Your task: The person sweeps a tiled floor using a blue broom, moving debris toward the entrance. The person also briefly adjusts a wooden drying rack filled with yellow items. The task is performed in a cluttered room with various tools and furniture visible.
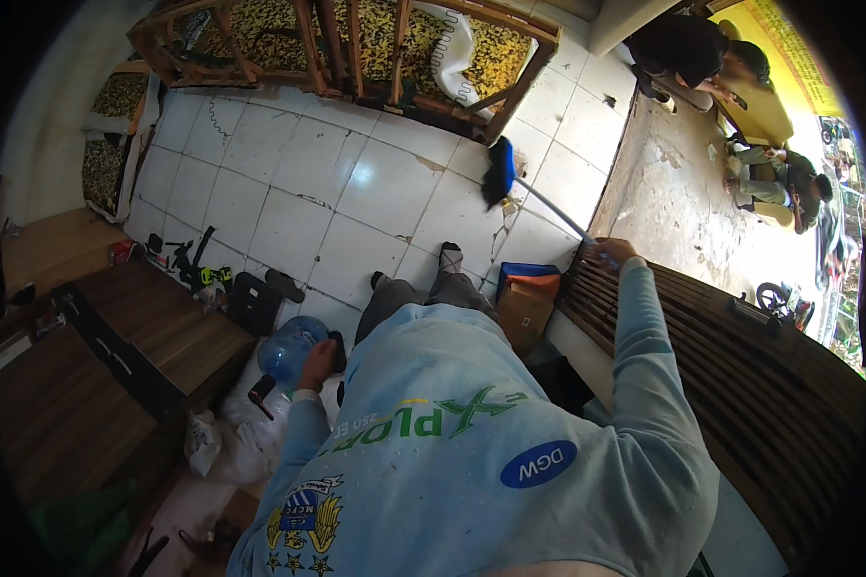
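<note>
My right hand (614, 252) is closed round the grey handle of a broom (558, 213), out to my right beside the slatted bench. The broom's blue head with dark bristles (499, 175) points away from me, over the tiled floor; whether it touches the tiles is unclear. Low at my left side hangs my left hand (319, 365), right by a clear blue water jug (287, 348). A dark shape shows at its fingers, and I cannot make out whether the hand grips it.
Ahead stands a wooden frame (356, 58) with yellow-and-black patterned cushions. A brown wooden cabinet (154, 337) is at left, with plastic bags (245, 438) nearby. A dark slatted bench (702, 356) runs along the right. Two people (784, 183) sit outside the doorway at far right.
</note>
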`<state>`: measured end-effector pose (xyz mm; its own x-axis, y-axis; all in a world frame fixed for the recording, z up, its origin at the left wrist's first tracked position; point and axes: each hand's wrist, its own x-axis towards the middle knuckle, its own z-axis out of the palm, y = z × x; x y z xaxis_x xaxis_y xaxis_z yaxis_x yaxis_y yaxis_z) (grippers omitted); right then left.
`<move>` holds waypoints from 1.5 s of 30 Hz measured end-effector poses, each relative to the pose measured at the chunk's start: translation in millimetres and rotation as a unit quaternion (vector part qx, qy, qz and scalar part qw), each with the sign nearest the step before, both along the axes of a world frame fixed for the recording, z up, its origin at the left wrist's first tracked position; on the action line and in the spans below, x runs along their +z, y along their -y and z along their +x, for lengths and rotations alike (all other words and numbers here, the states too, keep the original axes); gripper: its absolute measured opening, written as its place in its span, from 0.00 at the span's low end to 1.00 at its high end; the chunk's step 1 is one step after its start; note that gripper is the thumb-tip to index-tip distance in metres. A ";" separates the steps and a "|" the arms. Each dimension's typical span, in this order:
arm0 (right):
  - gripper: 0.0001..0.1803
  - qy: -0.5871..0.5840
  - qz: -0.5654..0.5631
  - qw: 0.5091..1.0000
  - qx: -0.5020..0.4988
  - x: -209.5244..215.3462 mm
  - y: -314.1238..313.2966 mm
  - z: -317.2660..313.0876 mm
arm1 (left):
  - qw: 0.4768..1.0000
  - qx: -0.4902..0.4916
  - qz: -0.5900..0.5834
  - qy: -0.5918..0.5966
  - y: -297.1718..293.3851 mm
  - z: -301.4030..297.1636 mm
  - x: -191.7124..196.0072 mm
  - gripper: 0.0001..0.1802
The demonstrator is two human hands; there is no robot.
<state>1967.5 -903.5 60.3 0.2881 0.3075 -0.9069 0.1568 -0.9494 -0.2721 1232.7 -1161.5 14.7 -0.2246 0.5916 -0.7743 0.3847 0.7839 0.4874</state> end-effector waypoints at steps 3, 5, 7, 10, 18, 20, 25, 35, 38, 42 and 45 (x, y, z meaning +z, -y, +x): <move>0.21 0.036 -0.010 0.998 0.042 7.2 -5.5 12.2 | 0.997 0.058 0.005 -0.050 -43.4 -21.0 37.9 0.27; 0.18 0.056 -0.016 0.994 0.094 16.8 -7.7 12.2 | 0.992 0.083 0.056 -0.077 -57.3 -42.7 55.3 0.27; 0.15 0.054 -0.036 0.998 0.017 5.2 -10.8 17.7 | 0.985 0.118 0.087 -0.087 -63.4 -66.3 64.7 0.26; 0.11 0.128 -0.090 0.988 0.000 -38.7 6.3 61.6 | 0.981 0.124 0.121 -0.081 -74.8 -70.6 72.9 0.26; 0.17 0.445 0.025 0.890 0.091 -32.5 85.6 -34.9 | 0.993 0.112 -0.023 -0.026 10.7 -100.4 41.0 0.26; 0.17 0.401 0.064 0.912 0.058 6.1 115.0 -79.4 | 0.988 0.131 -0.081 -0.008 35.9 -106.2 31.0 0.26; 0.15 0.143 0.132 0.980 0.033 126.8 171.3 -160.3 | 0.991 0.091 -0.102 0.009 75.6 -134.2 -14.6 0.25; 0.22 -0.145 0.005 0.948 0.283 188.6 149.9 -290.9 | 0.986 0.143 0.074 0.036 -12.8 -90.3 -27.0 0.26; 0.23 -0.212 0.060 0.894 0.390 118.6 132.4 -349.5 | 0.978 0.165 0.125 0.039 -1.1 -70.2 -10.7 0.28; 0.25 -0.288 0.046 0.878 0.380 35.4 108.0 -465.2 | 0.985 0.127 0.107 -0.039 70.9 -60.5 -4.2 0.27; 0.15 -0.335 0.041 0.897 0.284 -19.5 102.1 -530.7 | 0.987 0.156 0.021 -0.041 139.4 -48.5 17.8 0.27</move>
